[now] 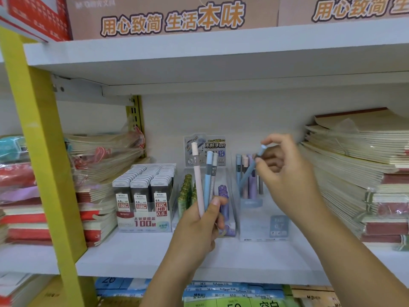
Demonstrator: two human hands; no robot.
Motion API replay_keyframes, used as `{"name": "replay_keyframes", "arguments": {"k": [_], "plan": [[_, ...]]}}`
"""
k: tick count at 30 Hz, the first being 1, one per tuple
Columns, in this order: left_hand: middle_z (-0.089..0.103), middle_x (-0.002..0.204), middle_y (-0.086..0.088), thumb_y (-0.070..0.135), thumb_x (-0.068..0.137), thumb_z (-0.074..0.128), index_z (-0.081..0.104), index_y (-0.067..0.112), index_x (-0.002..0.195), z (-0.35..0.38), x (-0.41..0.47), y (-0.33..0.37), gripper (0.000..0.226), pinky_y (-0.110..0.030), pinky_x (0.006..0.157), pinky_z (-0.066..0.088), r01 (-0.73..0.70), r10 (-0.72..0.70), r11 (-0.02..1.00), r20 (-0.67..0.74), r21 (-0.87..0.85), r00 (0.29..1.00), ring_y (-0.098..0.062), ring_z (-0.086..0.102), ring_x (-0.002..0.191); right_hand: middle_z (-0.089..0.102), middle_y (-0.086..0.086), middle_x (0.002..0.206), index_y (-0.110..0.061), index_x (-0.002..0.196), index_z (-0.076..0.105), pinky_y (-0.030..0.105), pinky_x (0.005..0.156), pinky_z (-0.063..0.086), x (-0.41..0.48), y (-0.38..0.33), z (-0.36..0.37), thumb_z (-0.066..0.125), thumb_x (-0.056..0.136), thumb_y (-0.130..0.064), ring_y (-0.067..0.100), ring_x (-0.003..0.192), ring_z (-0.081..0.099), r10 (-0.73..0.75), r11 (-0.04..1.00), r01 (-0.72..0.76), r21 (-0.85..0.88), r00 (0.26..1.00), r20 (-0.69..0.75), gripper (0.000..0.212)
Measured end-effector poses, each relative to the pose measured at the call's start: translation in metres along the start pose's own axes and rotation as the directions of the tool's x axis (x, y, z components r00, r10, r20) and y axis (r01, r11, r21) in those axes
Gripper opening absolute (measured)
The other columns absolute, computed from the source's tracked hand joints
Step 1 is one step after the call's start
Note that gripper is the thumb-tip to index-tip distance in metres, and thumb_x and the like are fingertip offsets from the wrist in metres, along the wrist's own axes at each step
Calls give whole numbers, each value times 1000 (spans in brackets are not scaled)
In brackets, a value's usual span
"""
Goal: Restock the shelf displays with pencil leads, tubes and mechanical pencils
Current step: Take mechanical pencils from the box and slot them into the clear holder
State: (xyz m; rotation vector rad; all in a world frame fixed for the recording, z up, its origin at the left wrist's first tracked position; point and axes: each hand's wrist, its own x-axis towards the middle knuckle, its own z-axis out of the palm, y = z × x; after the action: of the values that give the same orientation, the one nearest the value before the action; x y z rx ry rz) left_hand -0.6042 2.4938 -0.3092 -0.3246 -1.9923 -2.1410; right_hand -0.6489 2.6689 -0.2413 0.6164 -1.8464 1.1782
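My left hand (199, 224) grips three mechanical pencils (204, 180) upright, one pink, one blue and one grey, in front of the middle display. My right hand (285, 173) pinches the top end of a blue mechanical pencil (250, 168), which slants down into a clear display stand (263, 220) that holds several pencils (247, 178) at its back. A box of 0.5 HB pencil leads (143, 196) stands at the left. Beside it a clear tray holds green tubes (187, 191) and purple tubes (223, 196).
Stacks of wrapped notebooks (363, 169) fill the shelf at the right and another stack (99, 169) lies at the left. A yellow upright post (39, 151) crosses the left side. The white shelf board (155, 255) runs below the displays; paper packs (221, 293) lie underneath.
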Motion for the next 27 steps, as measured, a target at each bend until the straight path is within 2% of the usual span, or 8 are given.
{"name": "replay_keyframes", "arguments": {"k": [2,4,10,16,19,21,24,27], "plan": [[53,61,4,39,102,48,74,33,87,-1,0,-1,30,-17,38,27,6,-6,1000,-5,-8,1000,-2,50,40,67,-11,82,-48,97,45,35,71,57,-1,4,5,63,87,-11,6,77,67,12,997,-6,-73,997,72,42],[52,61,3,40,102,48,74,32,88,-3,0,-1,30,-17,39,27,13,-13,1000,-12,-1,1000,-2,47,40,67,-10,81,-47,96,44,39,72,57,-2,7,9,61,87,-10,7,77,67,-5,993,18,-115,994,106,41],[48,58,7,40,102,48,72,34,85,-4,0,-4,30,-16,39,28,27,-26,999,-19,24,999,-3,36,40,64,-10,77,-53,93,41,24,63,49,-1,17,12,60,88,-10,4,67,63,-1,984,28,-174,989,150,47],[48,58,7,41,102,49,72,31,86,-5,0,-5,30,-17,40,28,33,-32,999,-18,20,999,-5,34,41,64,-10,76,-47,95,45,19,62,48,-1,19,14,64,88,-10,3,67,61,1,987,24,-161,988,152,42],[48,58,7,40,102,49,73,31,86,-4,0,-5,30,-17,40,29,36,-36,999,-10,17,999,-5,33,41,62,-8,70,-38,104,57,29,62,47,0,19,14,64,89,-13,11,65,58,-28,964,63,-260,990,136,30],[48,59,7,40,102,49,72,30,86,-4,0,-5,30,-16,40,29,35,-35,999,-6,17,999,-5,33,41,57,-9,71,-33,118,60,28,62,41,1,18,15,64,89,-17,15,67,54,-51,911,108,-399,987,152,34],[48,59,7,39,102,49,72,27,90,-4,0,-6,29,-16,40,29,37,-36,999,-6,16,999,-4,34,41,54,-6,76,-36,132,54,28,67,42,4,19,17,62,91,-21,19,76,55,22,865,100,-491,972,235,44],[48,59,7,39,102,49,72,26,91,-6,0,-7,28,-16,40,29,38,-38,999,3,4,999,-5,34,42,65,1,84,-39,136,50,27,70,42,7,21,18,60,93,-26,23,86,60,120,840,67,-538,945,305,46]]}}
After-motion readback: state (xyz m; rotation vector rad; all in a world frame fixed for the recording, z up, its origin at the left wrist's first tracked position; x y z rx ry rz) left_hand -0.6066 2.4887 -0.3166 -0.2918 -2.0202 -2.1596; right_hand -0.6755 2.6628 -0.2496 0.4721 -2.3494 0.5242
